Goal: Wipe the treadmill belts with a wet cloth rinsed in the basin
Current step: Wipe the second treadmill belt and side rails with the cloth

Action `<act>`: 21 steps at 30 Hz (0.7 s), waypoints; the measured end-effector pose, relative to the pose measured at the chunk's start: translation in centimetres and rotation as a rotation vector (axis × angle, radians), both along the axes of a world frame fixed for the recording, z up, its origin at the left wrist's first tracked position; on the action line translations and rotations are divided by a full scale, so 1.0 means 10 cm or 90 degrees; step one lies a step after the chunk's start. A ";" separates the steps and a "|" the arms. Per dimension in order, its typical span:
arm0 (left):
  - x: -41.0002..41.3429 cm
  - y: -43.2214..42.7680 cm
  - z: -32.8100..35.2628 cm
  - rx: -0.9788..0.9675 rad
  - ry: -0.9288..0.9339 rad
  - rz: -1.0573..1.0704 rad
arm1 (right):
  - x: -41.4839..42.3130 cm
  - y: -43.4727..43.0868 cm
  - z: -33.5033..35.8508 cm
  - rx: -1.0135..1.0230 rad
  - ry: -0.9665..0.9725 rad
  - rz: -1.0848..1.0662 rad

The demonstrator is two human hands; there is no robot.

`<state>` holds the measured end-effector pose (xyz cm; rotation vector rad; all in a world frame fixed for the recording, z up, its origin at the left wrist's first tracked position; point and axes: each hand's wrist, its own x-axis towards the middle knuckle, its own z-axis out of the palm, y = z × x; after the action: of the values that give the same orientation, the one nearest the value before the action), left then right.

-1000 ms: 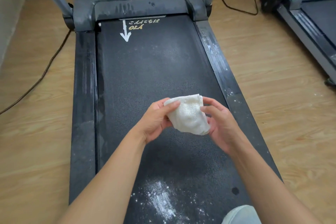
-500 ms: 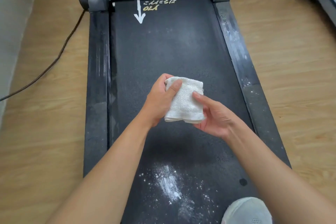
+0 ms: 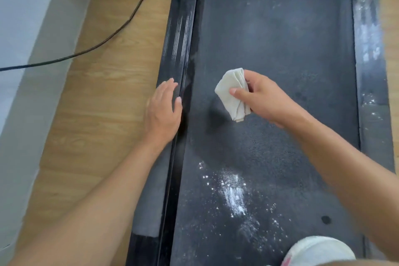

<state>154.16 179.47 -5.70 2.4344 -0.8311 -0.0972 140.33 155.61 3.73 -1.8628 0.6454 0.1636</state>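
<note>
As a wiping pass looks set to begin, the person's right hand (image 3: 265, 97) holds the folded cloth (image 3: 231, 93), grip clamped on it, over the middle of the treadmill belt (image 3: 280, 39). The left hand (image 3: 163, 110) lies flat on the side rail (image 3: 179, 34). The cloth's long axis runs roughly along the belt, lower end toward the person. The next move likely calls for pressing it down and sweeping toward the white powder (image 3: 234, 192).

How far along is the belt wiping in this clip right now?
Done: the far half of the belt looks largely powder-free, only faintly hazy. In hand: the right hand grips the folded cloth over mid-belt; the left hand rests flat on the left side rail. Left: a white powder patch near the shoe, and streaks on the right side rail.
</note>
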 end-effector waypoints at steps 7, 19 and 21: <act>-0.10 0.33 -0.29 0.139 -0.083 -0.119 | -0.12 0.23 0.60 -0.091 0.110 0.011; -0.07 0.33 -0.09 0.214 -0.050 -0.138 | 0.00 0.74 1.55 -0.231 0.321 -0.021; -0.04 0.31 -0.06 0.207 -0.047 -0.141 | 0.01 0.79 1.47 -0.246 0.341 -0.049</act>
<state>153.72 182.61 -6.32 2.6477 -1.1973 -0.2440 140.41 163.50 18.44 -2.1744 1.1806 0.5292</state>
